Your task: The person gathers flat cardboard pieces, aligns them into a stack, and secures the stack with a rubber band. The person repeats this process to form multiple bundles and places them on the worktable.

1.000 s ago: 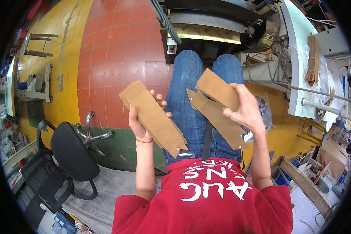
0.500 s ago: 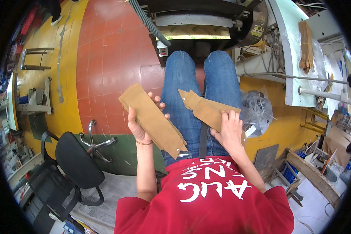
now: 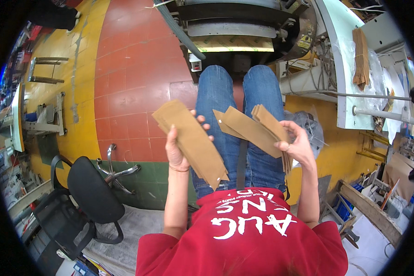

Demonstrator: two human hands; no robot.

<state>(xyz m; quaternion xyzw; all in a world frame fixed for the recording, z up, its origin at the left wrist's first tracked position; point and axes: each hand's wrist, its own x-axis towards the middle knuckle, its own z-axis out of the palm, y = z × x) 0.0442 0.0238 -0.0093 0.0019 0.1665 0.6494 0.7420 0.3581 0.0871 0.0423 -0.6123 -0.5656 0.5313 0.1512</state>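
Note:
My left hand (image 3: pixel 177 149) is closed round a stack of flat brown strips (image 3: pixel 195 145), its thumb on top and its fingers under the far edge. The strips' lower end is pointed and bears a small white mark. My right hand (image 3: pixel 300 145) pinches a smaller bunch of brown strips (image 3: pixel 267 120), tilted up on edge so that several layers show. Beneath that bunch, more flat brown strips (image 3: pixel 244 130) lie across my thighs, one with a pointed tip at the left. Whether the strips are leather or card I cannot tell.
A dark machine with a roller (image 3: pixel 232 30) stands beyond my knees. At the right is a pale table (image 3: pixel 349 108) bearing a bundle of brown strips (image 3: pixel 361 60). A clear plastic bag (image 3: pixel 312 133) hangs beside my right thigh. A black office chair (image 3: pixel 94 191) is at the left.
My right hand has lifted a bunch of strips off the pile on my lap and turned it up on edge. My left hand still holds its stack, shifted slightly right in view.

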